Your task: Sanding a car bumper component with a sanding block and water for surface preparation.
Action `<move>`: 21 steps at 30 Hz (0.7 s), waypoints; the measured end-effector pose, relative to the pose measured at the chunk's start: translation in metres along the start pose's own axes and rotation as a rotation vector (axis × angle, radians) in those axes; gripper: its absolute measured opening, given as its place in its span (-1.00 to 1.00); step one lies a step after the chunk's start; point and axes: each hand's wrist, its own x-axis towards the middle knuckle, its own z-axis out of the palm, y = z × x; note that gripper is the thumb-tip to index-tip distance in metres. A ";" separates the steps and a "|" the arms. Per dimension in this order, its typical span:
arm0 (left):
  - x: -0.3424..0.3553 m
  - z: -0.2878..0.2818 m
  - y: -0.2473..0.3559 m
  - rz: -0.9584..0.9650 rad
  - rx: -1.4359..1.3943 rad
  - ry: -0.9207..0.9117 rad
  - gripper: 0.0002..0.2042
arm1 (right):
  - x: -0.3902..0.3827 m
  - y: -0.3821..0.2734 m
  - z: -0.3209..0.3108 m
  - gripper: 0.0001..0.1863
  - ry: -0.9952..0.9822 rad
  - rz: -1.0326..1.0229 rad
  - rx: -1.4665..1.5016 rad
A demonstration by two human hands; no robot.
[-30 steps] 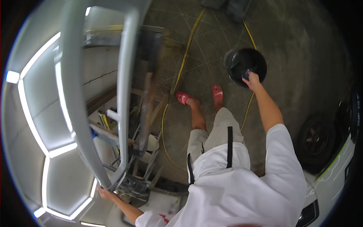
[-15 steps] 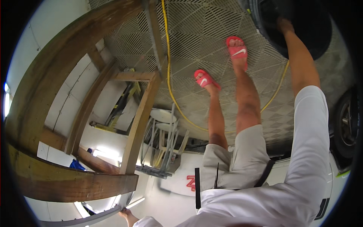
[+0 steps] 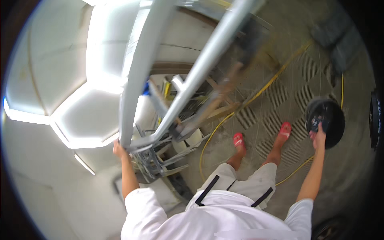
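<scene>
My left hand (image 3: 119,150) is closed around the near corner of a long light-grey frame (image 3: 194,78), whose two rails run up and away from me. The frame is tilted, and its far end runs out of the view. On the right, my right arm reaches down to a round black tub (image 3: 337,130). My right hand (image 3: 318,139) has its fingers wrapped round a dark item (image 3: 318,121) at the tub; blur hides what kind of thing it is.
A yellow hose (image 3: 272,80) curves over the patterned floor around my feet in red slides. Behind the frame stand stacked metal stands (image 3: 156,160) and blurred wooden pieces (image 3: 218,100). Dark grey boxes (image 3: 342,46) lie at the far right, and a tyre (image 3: 375,120) is at the right edge.
The view has swung and tipped. The grey frame, only an edge at the lower left before, now rises across the upper middle. My right hand, formerly inside the dark tub, shows with a dark item.
</scene>
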 end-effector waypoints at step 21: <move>-0.034 -0.050 0.032 0.537 -0.143 -0.346 -0.56 | -0.570 0.079 0.588 -0.63 -1.123 -0.666 -0.093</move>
